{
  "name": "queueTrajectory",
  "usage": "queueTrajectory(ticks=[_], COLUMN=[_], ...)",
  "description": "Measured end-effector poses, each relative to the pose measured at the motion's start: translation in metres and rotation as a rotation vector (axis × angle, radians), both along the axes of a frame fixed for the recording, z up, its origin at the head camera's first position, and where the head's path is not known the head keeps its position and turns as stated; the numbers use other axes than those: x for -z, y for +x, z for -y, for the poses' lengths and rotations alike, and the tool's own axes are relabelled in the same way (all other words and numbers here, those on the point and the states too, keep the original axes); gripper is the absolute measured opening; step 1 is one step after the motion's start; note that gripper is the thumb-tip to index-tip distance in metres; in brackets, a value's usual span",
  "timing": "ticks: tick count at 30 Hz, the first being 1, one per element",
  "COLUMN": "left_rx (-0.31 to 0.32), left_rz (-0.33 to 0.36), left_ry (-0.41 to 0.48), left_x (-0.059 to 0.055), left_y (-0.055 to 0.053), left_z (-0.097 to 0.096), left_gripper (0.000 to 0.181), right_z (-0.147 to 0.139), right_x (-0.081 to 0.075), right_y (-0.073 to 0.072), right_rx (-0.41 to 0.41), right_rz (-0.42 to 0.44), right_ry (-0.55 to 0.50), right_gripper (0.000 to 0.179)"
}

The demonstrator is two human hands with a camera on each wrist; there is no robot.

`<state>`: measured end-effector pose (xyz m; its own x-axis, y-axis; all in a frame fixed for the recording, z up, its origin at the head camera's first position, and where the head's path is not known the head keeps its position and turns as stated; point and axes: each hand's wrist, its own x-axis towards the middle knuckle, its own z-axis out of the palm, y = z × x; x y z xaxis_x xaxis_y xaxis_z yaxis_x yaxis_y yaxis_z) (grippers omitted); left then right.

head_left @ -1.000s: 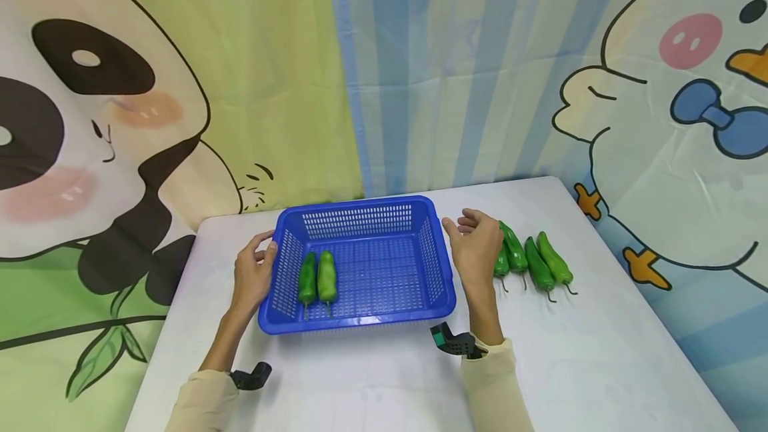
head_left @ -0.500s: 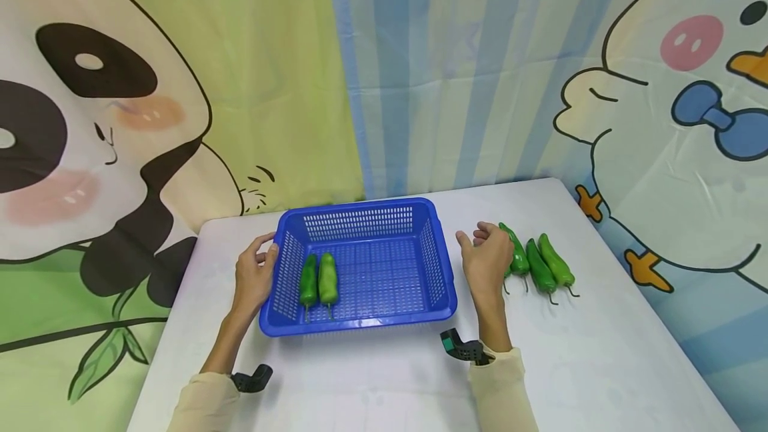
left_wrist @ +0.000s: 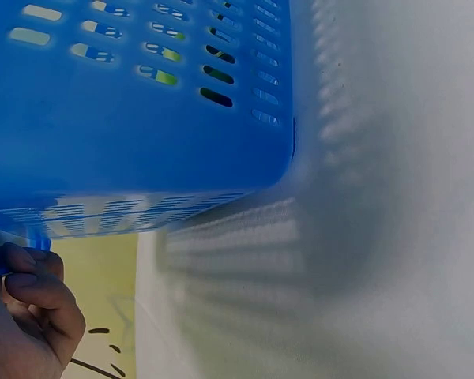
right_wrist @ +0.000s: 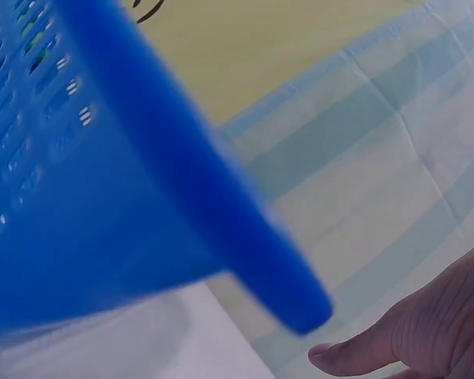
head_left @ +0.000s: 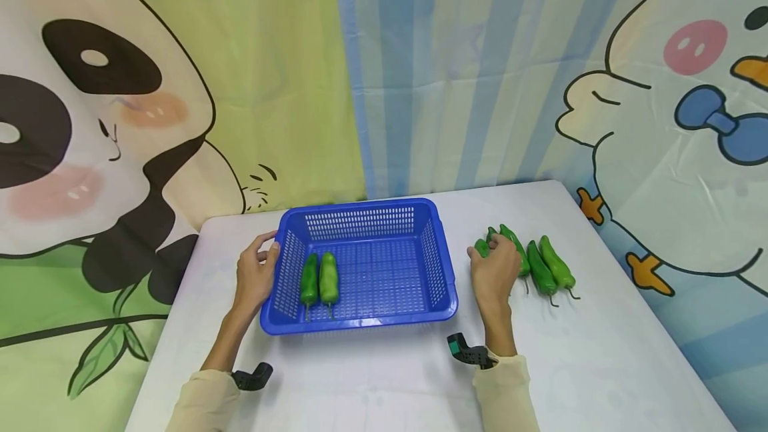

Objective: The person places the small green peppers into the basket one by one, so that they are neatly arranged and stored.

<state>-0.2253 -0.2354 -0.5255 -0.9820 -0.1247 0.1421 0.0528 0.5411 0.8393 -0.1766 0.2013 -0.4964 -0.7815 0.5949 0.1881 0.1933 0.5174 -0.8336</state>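
Observation:
A blue plastic basket (head_left: 384,299) with slotted walls stands mid-table, two green peppers (head_left: 329,279) lying inside at its left. My left hand (head_left: 255,275) grips the basket's left rim; in the left wrist view, thumb and fingers (left_wrist: 43,292) curl at the blue edge. Right of the basket, my right hand (head_left: 495,275) is down at the peppers on the table. A green pepper (head_left: 482,247) shows between its thumb and curled fingers, mostly hidden by the hand. In the right wrist view only the thumb side of that hand (right_wrist: 411,339) shows, below the basket's rim.
More green peppers (head_left: 542,271) lie side by side to the right of my right hand, stems toward me. A white cloth (head_left: 372,392) covers the table. Behind it hangs a cartoon-printed curtain (head_left: 288,85).
My right hand has moved right, away from the basket, and its fingers have closed down on a green pepper. The left hand has stayed on the rim.

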Motion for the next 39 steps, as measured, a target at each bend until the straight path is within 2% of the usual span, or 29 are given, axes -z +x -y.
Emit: queueTrajectory(ticks=[7,14,22,30,39], left_rx=[-0.006,0.002,-0.004,-0.004,-0.007], left_rz=[0.016,0.014,0.002,-0.012,-0.001], left_ry=[-0.008,0.011,-0.007,-0.019,-0.020], left_x=[0.000,-0.004,0.000,0.002,0.002], left_y=[0.001,0.003,0.002,0.000,0.001], left_z=[0.000,-0.002,-0.001,-0.001,-0.001], left_gripper=[0.043,0.045,0.043,0.043,0.043], right_z=[-0.005,-0.005,-0.007,-0.004,0.004], right_x=[0.012,0.025,0.036,0.044,0.047], right_y=[-0.001,0.000,-0.003,-0.007,-0.009], right_rx=[0.010,0.029,0.046,0.064,0.061], right_rz=[0.029,0.078,0.105,0.110,0.190], right_ry=[0.014,0.038,0.050,0.141,0.278], right_gripper=[0.058,0.053,0.046,0.041,0.028])
